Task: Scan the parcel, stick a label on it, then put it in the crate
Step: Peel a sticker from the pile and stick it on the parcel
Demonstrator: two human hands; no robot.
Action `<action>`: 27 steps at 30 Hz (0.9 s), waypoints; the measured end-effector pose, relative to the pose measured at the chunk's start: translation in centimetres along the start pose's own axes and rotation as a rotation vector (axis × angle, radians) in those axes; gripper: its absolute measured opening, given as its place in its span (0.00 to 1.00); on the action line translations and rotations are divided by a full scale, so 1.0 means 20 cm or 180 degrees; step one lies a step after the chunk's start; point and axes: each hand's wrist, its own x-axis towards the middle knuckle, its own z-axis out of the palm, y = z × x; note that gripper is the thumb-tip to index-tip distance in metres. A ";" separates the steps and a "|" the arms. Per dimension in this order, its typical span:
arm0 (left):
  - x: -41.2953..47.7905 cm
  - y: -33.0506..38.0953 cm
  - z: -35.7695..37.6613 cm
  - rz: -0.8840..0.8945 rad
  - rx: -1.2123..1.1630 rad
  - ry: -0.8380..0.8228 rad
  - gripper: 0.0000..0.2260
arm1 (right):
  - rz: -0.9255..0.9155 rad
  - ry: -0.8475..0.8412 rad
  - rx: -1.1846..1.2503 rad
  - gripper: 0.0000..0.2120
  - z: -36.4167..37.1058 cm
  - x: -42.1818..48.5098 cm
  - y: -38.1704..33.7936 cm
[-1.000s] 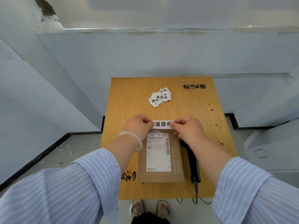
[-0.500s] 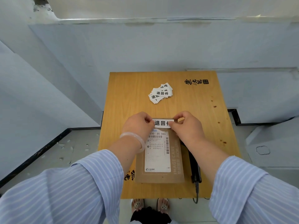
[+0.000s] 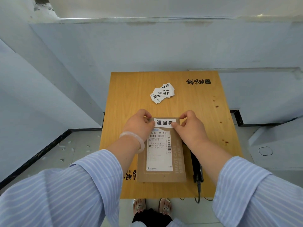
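scanner (image 3: 196, 167) top hid by right arm | parcel (image 3: 162, 176) slip txt too small | sleeves cut off

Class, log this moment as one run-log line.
step: labelling | left hand + right hand: pinching label ends | parcel: flat on table

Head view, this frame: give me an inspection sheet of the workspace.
Surface: wooden table, a few dark spots at right.
Job's things: brown parcel flat; label at its far end; scanner beside it; no crate seen.
Clutter: spare labels piled.
Grippers: left hand and right hand pinch the label's ends.
Cables: scanner cable hangs off near edge.
Surroundings: pale walls; scraps on floor.
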 end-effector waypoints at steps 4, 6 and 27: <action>-0.08 -0.06 -0.02 0.0388 -0.0090 -0.0049 0.10 | -0.0276 -0.0062 -0.0283 0.23 -0.04 -0.10 0.01; -0.13 -0.11 -0.03 0.0621 0.0057 -0.0005 0.14 | -0.0333 -0.0196 -0.0346 0.26 -0.04 -0.16 0.02; -0.42 -0.20 -0.05 0.0792 0.0097 -0.0096 0.35 | -0.0893 -0.0577 -0.0229 0.44 -0.06 -0.44 0.00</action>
